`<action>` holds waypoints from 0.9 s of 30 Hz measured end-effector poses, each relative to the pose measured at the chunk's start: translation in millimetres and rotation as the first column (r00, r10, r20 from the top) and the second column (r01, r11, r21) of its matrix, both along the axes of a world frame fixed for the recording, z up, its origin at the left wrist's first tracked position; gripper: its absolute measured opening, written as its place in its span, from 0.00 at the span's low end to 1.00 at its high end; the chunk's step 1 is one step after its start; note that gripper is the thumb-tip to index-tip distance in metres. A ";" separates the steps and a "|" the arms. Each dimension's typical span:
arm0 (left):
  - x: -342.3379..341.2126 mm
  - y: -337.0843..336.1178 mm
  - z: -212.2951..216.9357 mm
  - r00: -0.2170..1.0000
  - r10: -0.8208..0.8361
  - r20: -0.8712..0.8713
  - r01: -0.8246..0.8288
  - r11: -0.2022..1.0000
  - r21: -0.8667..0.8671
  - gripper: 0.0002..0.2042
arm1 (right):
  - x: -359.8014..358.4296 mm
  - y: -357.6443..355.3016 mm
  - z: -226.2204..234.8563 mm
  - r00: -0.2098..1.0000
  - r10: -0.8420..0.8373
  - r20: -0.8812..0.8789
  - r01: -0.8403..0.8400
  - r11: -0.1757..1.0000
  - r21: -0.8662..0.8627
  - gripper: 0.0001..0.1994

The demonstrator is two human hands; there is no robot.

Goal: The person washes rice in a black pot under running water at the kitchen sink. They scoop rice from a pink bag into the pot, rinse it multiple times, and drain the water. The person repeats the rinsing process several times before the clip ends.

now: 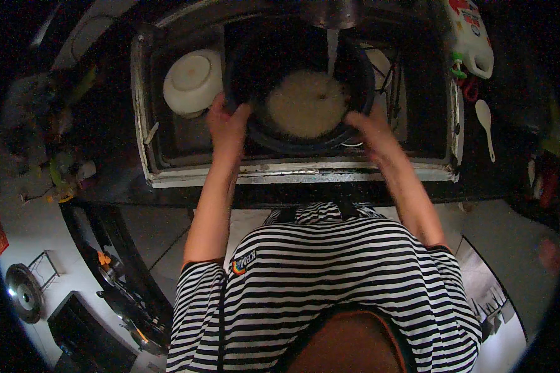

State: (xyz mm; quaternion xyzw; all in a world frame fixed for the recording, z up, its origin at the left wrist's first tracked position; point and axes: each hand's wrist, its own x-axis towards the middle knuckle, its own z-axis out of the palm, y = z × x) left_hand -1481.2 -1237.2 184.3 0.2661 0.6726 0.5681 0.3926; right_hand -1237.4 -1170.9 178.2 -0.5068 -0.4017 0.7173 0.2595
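Observation:
A dark round pot [280, 142] stands in the sink with a pale, grainy mass that looks like rice [305, 107] in its bottom. Water [333, 53] runs down into it from the tap [333, 13]. My left hand [229, 127] grips the pot's near left rim, thumb on the inner side. On the near right, my right hand [374, 132] has hold of the same rim, slightly blurred, with its fingers partly hidden. To the left of the pot, a white bowl [193, 81] lies upside down in the sink.
The sink's pale metal front edge [305, 175] runs between me and the pot. Right of the sink lie a white spoon [484, 124] and a white plastic jug [470, 43] with a handle. More dishes, partly hidden, sit in the sink behind the pot's right side.

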 end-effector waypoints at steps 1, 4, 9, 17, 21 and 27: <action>3.0 9.9 0.4 1.000 0.001 0.022 -0.002 1.000 0.024 0.17 | 4.0 4.8 7.8 0.999 -0.032 -0.019 0.032 0.999 -0.001 0.29; 40.5 28.3 1.6 0.896 -0.082 -0.436 -0.004 0.981 -0.191 0.17 | 31.5 13.0 17.2 0.992 -0.126 0.023 0.126 0.992 0.000 0.29; 57.4 2.7 -5.6 0.984 -0.104 -0.143 0.091 0.992 -0.088 0.16 | 61.5 -20.4 -12.6 0.965 -0.242 0.097 0.238 0.970 0.049 0.31; 21.0 19.8 -5.2 1.000 0.014 -0.002 -0.014 0.999 -0.038 0.16 | 25.4 8.0 -14.3 0.992 -0.113 0.063 0.116 0.992 -0.049 0.26; 45.9 23.3 -12.3 0.978 -0.165 -0.125 0.139 0.972 -0.191 0.28 | 49.3 6.2 0.1 0.972 -0.219 0.087 0.215 0.975 0.054 0.21; 33.4 -5.3 -7.0 0.997 -0.076 -0.005 0.075 0.991 -0.114 0.16 | 32.7 -25.2 -16.2 0.983 -0.150 0.104 0.145 0.988 0.053 0.30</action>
